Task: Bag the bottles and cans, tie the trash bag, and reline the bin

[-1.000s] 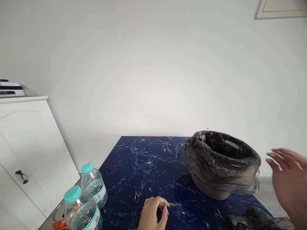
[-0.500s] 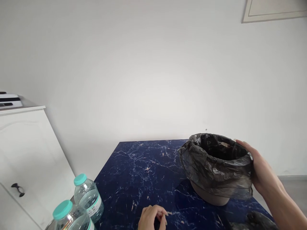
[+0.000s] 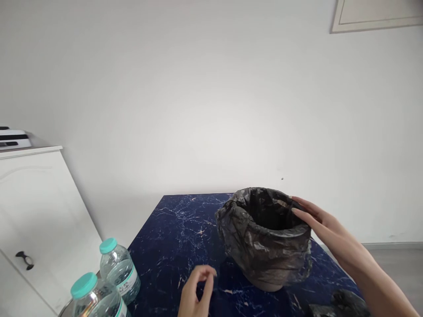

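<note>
Two hands reach over a dark blue, marble-patterned surface [image 3: 185, 229], the right hand [image 3: 322, 220] at the bin and the left hand [image 3: 194, 295] near the person. The bin [image 3: 267, 285] stands on the right half of the surface, far enough back to cover part of its rear edge from view. A black bag [image 3: 261, 251] lines it, folded over the rim and hanging loosely down the outside, so only a grey strip of the bin's base shows. The right hand comes in from the right, its thumb and forefinger lying over the right side of the rim with a narrow space between them; I cannot tell whether they are gripping. The left hand is curled into a narrow loop, thumb and forefinger tips close together, though whether they touch I cannot tell. A short stretch of marbling separates it from the bin, and a broader one runs from it to the rear edge, with the pale wall [image 3: 198, 110] behind. On the right, the surface's edge slants out from behind the bin, passes under the right forearm and continues towards crumpled black plastic [image 3: 350, 304] in the near right corner. Along the left edge, a farther bottle [image 3: 120, 275] and a nearer bottle [image 3: 104, 304], both with turquoise caps, narrow the room on that side; beyond them is a white cabinet [image 3: 36, 211].
</note>
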Available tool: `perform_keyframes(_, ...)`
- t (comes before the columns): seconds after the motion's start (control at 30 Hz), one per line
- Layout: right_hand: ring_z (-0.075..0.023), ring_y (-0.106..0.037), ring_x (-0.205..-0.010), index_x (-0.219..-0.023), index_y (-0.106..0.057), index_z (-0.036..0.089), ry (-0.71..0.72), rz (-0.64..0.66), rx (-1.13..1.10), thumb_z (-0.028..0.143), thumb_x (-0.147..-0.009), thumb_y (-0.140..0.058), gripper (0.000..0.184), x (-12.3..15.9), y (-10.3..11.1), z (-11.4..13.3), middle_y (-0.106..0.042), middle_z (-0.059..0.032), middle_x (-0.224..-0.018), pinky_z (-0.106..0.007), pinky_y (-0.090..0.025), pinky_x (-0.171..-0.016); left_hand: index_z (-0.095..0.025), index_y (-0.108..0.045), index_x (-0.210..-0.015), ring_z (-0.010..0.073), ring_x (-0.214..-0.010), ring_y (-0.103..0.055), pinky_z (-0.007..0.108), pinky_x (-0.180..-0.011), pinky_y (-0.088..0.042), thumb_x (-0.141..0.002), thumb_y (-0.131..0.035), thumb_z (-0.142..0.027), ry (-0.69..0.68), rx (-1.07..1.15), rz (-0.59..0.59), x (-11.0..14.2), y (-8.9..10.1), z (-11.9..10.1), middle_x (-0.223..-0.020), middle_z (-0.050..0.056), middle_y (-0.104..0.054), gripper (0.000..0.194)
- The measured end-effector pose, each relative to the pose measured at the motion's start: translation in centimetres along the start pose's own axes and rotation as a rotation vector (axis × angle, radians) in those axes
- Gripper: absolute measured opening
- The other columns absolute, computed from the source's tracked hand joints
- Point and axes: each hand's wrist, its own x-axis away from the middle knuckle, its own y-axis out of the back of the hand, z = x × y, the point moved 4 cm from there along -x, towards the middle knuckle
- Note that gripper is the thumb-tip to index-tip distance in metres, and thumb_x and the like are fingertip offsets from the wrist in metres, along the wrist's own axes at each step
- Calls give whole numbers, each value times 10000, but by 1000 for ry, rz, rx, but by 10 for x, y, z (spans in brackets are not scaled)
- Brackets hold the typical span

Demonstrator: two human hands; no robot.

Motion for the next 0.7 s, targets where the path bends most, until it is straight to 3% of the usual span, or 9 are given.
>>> perform_keyframes(0.07, -385, -316, -1659, -1651, -521, 248, 31, 69, 34, 817, -898, -643, 952, 3, -8, 5, -453, -63, -1742, -495, -398, -1322, -296, -687, -1225, 353, -1360, -622, 449, -1143, -507, -966, -505, -834, 65, 89, -114, -11, 18, -18, -1418, 130, -688, 623)
perform_keyframes(0.17, -370, -368, -1638, -1664, -512, 292, 92, 166, 69, 800, -948, -617, 884, 8, -19, 9, -462, -37, -1736, -483, -420, -1311, -325, -627, -1364, 364, -1512, -503, 516, -1260, -409, -963, -450, -873, 75, 205, -218, -27, 41, -54, -1594, 114, -575, 701)
perform_keyframes(0.33, -382, -444, -1595, -1679, -484, 391, 134, 248, 172, 863, -948, -551, 873, 24, -32, 15, -472, -3, -1730, -565, -453, -1277, -366, -628, -1398, 349, -1596, -418, 551, -1336, -310, -992, -476, -842, 21, 280, -153, -42, 56, -109, -1684, 61, -515, 644)
perform_keyframes(0.43, -392, -508, -1547, -1688, -469, 411, 158, 274, 218, 865, -960, -518, 858, 38, -38, 25, -478, 2, -1726, -531, -549, -1192, -389, -592, -1472, 347, -1601, -438, 526, -1323, -362, -999, -435, -858, 43, 342, -56, -43, 54, -129, -1715, 37, -498, 684)
perform_keyframes(0.5, -399, -671, -1365, -1687, -474, 413, 162, 285, 249, 856, -959, -523, 853, 46, -41, 32, -525, -23, -1694, -494, -653, -1032, -392, -547, -1538, 366, -1604, -445, 520, -1302, -410, -984, -380, -899, 74, 357, -9, -41, 53, -137, -1739, 37, -475, 769)
perform_keyframes(0.57, -352, -786, -1059, -1693, -459, 420, 151, 295, 307, 859, -962, -504, 854, 52, -43, 36, -613, -53, -1617, -473, -697, -859, -393, -519, -1582, 377, -1626, -417, 525, -1304, -413, -969, -320, -929, 87, 317, 18, -38, 56, -141, -1752, 31, -461, 838)
perform_keyframes(0.63, -290, -768, -829, -1703, -434, 430, 133, 319, 385, 878, -968, -453, 860, 57, -45, 38, -725, -67, -1470, -465, -696, -776, -397, -517, -1603, 378, -1645, -386, 543, -1311, -403, -976, -264, -929, 87, 244, 55, -34, 62, -141, -1746, 22, -473, 861)
perform_keyframes(0.7, -267, -736, -774, -1709, -411, 443, 125, 338, 442, 899, -967, -411, 871, 61, -45, 38, -778, -59, -1364, -459, -694, -776, -387, -544, -1600, 383, -1643, -388, 572, -1310, -396, -1000, -221, -900, 43, 159, 81, -31, 70, -139, -1727, 26, -500, 852)
